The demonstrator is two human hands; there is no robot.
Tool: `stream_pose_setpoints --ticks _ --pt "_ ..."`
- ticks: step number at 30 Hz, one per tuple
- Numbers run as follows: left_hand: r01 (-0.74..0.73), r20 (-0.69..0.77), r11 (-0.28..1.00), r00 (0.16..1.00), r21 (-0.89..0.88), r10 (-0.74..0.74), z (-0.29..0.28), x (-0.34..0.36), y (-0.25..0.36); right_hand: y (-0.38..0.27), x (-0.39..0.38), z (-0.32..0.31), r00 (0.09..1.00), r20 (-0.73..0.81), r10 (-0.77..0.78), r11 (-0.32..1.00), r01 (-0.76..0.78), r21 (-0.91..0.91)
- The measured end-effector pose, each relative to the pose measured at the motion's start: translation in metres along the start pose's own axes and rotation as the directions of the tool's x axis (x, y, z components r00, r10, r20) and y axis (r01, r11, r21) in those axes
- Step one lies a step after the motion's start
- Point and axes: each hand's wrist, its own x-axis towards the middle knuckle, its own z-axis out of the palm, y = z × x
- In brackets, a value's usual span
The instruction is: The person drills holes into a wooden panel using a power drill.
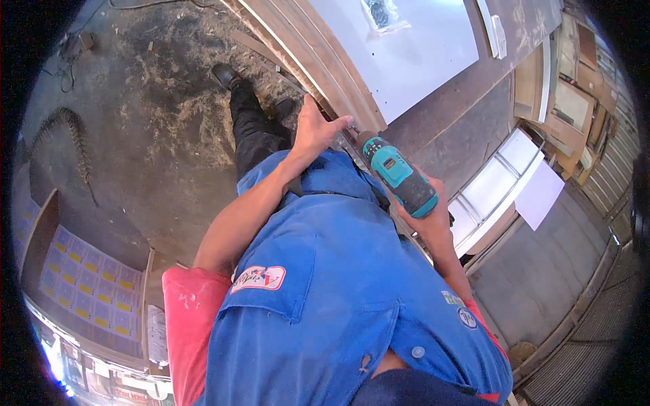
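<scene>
My right hand (433, 215) is wrapped round a teal and black cordless drill (398, 174). The drill tilts, with its chuck end up and to the left, against the edge of the workbench. My left hand (315, 132) is beside that edge, its fingers stretched out and its thumb apart, reaching close to the drill's front end. Whether a screw or bit sits by the thumb is too small to make out. Long wooden strips (318, 57) run along the bench edge just beyond both hands.
A white panel (426, 61) lies on the bench, bearing a clear plastic bag (386, 15) of small dark parts. Wood offcuts (575, 101) are stacked at the far right. Sawdust (189, 115) covers the floor at left, where a spiky dark strip (78, 139) lies.
</scene>
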Motion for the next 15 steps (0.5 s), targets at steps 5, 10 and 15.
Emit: stream_pose_setpoints --ticks 5,10,15 --pt "-0.01 0.009 0.999 1.0 0.032 0.01 -0.001 0.0 -0.002 0.015 -0.006 0.007 0.981 -0.143 -0.132 0.989 0.121 -0.087" --pt "-0.022 -0.005 0.996 1.0 0.084 0.023 -0.001 0.001 -0.003 0.008 -0.009 0.002 0.97 -0.127 -0.209 0.949 0.169 -0.268" --pt "0.016 0.032 0.999 0.999 0.038 -0.017 -0.003 0.001 0.001 0.009 0.0 0.003 0.986 -0.092 -0.142 0.984 0.129 -0.126"
